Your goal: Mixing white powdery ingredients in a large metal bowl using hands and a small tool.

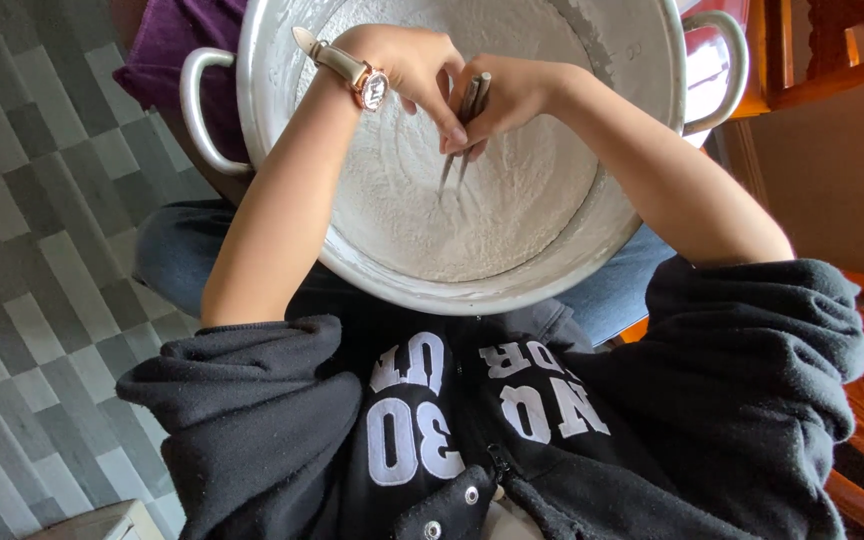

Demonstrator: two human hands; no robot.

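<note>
Both hands meet over the big metal pot [272, 60] of white flour [422, 220]: right hand [512, 95] pinching metal chopsticks [467, 125], left hand [412, 65] curled, fingertips touching them, tips in the flour.

Over the wide grey metal basin [282, 150] of white flour [512, 200], both hands meet: the right hand [517, 95] grips two thin metal chopsticks [462, 135], and the left hand [407, 65], wearing a wristwatch [370, 88], touches them.
</note>
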